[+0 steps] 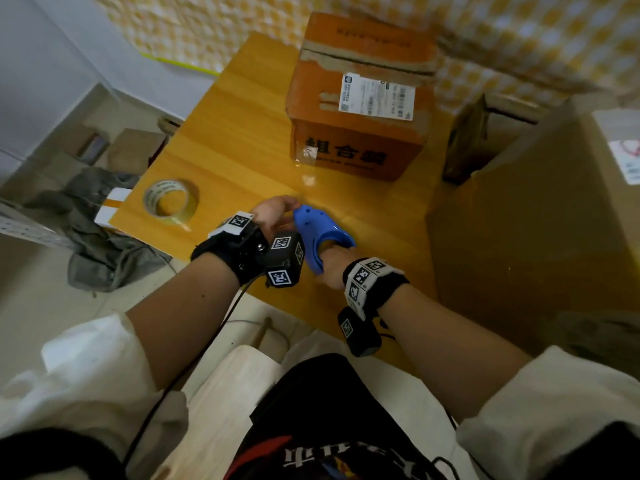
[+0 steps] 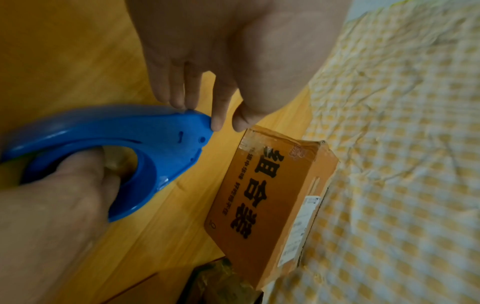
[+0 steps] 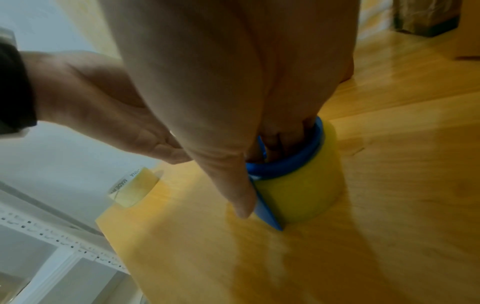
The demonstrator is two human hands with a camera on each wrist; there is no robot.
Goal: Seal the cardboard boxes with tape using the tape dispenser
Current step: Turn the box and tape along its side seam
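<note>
While both hands grip, the dispenser points boxward.

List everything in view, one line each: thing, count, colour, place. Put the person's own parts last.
tape dispenser: 1, blue, near edge of the table, between both hands
loaded tape roll: 1, yellowish clear, on the dispenser
spare tape roll: 1, clear yellowish, table's left corner
orange box: 1, orange-brown with white label, far side of table
large box: 1, plain brown, right of table
table: 1, yellow wood, centre
grey cloth: 1, grey, on floor at left
left hand: 1, fingertips at dispenser's nose
right hand: 1, fingers through dispenser's ring
</note>
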